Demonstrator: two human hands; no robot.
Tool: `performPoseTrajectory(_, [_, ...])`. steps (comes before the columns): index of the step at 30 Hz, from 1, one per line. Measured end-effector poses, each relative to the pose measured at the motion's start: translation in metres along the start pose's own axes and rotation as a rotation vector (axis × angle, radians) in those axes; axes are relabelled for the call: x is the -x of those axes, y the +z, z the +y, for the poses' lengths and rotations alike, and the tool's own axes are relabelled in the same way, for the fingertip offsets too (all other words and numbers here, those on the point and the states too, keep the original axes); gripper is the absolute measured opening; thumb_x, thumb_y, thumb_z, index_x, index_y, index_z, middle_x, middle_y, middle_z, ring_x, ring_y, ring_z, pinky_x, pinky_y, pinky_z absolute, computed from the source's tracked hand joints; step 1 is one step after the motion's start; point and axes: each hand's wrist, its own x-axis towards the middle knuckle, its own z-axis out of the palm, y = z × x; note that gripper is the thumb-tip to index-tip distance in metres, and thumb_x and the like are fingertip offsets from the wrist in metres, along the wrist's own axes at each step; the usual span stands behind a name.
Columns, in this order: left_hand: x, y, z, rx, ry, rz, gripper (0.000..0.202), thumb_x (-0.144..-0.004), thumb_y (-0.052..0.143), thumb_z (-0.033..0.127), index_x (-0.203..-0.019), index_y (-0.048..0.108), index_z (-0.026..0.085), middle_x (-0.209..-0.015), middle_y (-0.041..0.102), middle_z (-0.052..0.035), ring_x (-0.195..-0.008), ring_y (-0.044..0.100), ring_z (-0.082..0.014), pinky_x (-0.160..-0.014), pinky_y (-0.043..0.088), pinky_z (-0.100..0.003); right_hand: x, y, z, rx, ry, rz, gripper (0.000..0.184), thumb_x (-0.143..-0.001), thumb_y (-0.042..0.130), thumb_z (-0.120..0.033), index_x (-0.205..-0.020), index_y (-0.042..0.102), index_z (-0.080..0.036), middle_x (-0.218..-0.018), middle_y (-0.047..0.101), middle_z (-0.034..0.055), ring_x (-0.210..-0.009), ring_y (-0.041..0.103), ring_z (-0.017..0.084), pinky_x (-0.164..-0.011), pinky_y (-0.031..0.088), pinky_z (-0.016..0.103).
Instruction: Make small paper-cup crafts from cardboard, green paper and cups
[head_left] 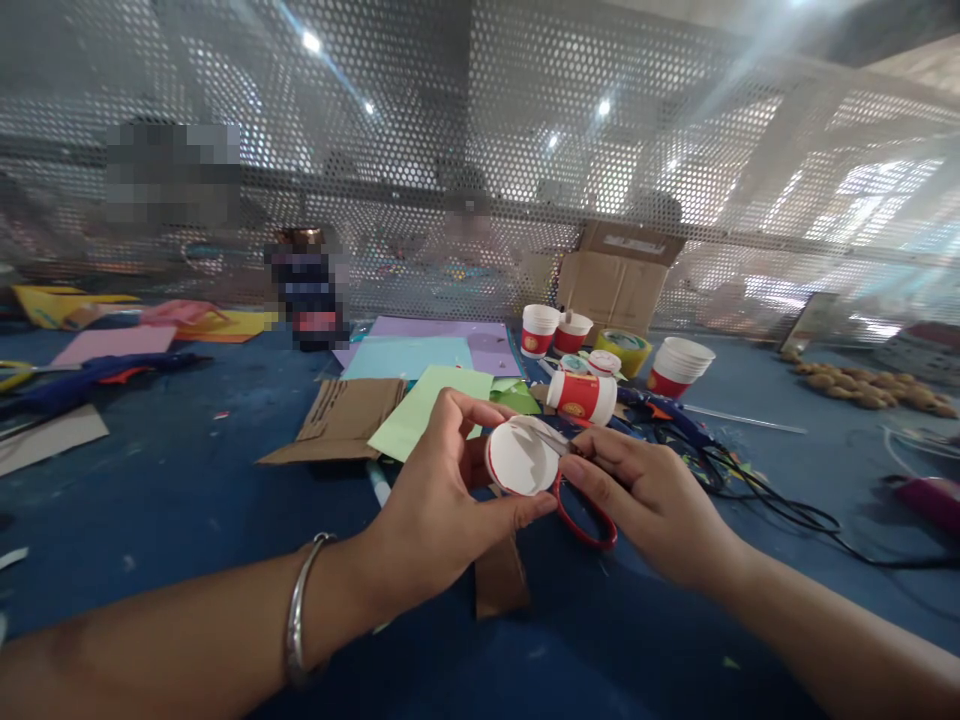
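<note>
My left hand [457, 480] curls its fingers and thumb around the cut-down base of a paper cup [517, 462], a shallow white round with a red edge, tilted towards me. Closed on a pair of scissors [589, 535], my right hand [637, 490] grips near their pivot. A red handle loop hangs below the fingers, and the metal blades reach the cup base's upper right rim; the other loop is hidden. Just behind the hands, a red and white paper cup [583, 397] lies on its side. A cardboard strip [501, 580] lies beneath them.
Coloured paper sheets [412, 357] and a cardboard piece [341, 420] lie ahead. Paper cups [681, 365] and a tape roll [624, 350] stand behind. A blue glue gun [671, 415] with black cables lies right, another glue gun [97, 375] left. Perforated metal panels [420, 150] border the table.
</note>
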Motion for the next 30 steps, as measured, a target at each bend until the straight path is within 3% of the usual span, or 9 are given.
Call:
performPoseTrajectory(8, [0.000,0.000,-0.001,-0.007,-0.048,-0.016,0.063,-0.068,0.088,0.011,-0.106,0.040,0.027,-0.105,0.064,0.0029,-0.088,0.068,-0.0113,-0.080,0.052,-0.025,-0.001,-0.001,0.001,0.018,0.014,-0.014,0.038,-0.101,0.046,-0.044,-0.075,0.056,-0.019,-0.066,0.051,-0.0024,-0.061,0.043,0.012,-0.057,0.035,0.026])
performPoseTrajectory(13, [-0.001,-0.001,0.001,0.003,-0.091,-0.033,0.060,-0.067,0.089,0.012,-0.104,0.044,0.025,-0.113,0.061,0.0011,-0.089,0.067,-0.0115,-0.081,0.052,-0.025,0.000,-0.003,0.002,0.005,0.027,-0.017,0.036,-0.100,0.049,-0.046,-0.077,0.056,-0.019,-0.064,0.048,-0.0040,-0.059,0.040,0.011,-0.056,0.034,0.025])
performPoseTrajectory(22, [-0.008,-0.001,0.011,0.054,-0.174,-0.055,0.054,-0.063,0.091,0.014,-0.097,0.048,0.021,-0.089,0.065,0.0033,-0.079,0.064,-0.0115,-0.069,0.050,-0.022,0.000,-0.005,0.004,0.029,0.037,-0.048,0.038,-0.101,0.046,-0.046,-0.077,0.057,-0.018,-0.068,0.052,-0.0020,-0.062,0.044,0.013,-0.058,0.035,0.027])
performPoseTrajectory(30, [-0.011,-0.006,0.014,0.080,-0.192,-0.134,0.052,-0.062,0.090,0.012,-0.096,0.050,0.021,-0.090,0.067,0.0027,-0.082,0.066,-0.0141,-0.069,0.050,-0.023,0.001,-0.011,0.005,0.061,0.012,-0.074,0.037,-0.101,0.046,-0.044,-0.076,0.055,-0.019,-0.068,0.050,-0.0019,-0.062,0.043,0.013,-0.058,0.035,0.027])
